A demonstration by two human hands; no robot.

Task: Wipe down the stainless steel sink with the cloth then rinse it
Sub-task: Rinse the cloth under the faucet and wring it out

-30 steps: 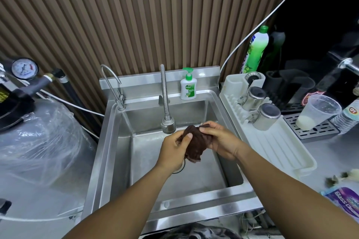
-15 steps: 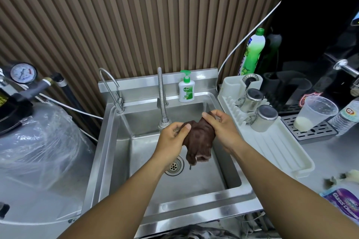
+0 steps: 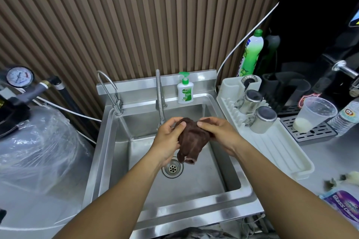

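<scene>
A dark brown cloth (image 3: pixel 191 141) hangs bunched above the stainless steel sink (image 3: pixel 108 141), just over the drain (image 3: pixel 172 169). My left hand (image 3: pixel 168 139) grips its left side with the thumb on top. My right hand (image 3: pixel 217 134) pinches the cloth's upper right edge. Both hands are held in the air over the basin, below the flexible metal tap (image 3: pixel 160 99). No water runs from the tap.
A thin curved tap (image 3: pixel 110 91) and a soap pump bottle (image 3: pixel 185 92) stand on the sink's back ledge. A white drying rack (image 3: pixel 272 141) with two steel cups sits right. A plastic-wrapped tank (image 3: pixel 38 151) is left. A plastic cup (image 3: pixel 312 114) stands far right.
The cloth has been opened out from a tight bunch and hangs lower over the drain. Both hands shifted slightly apart and back toward the tap.
</scene>
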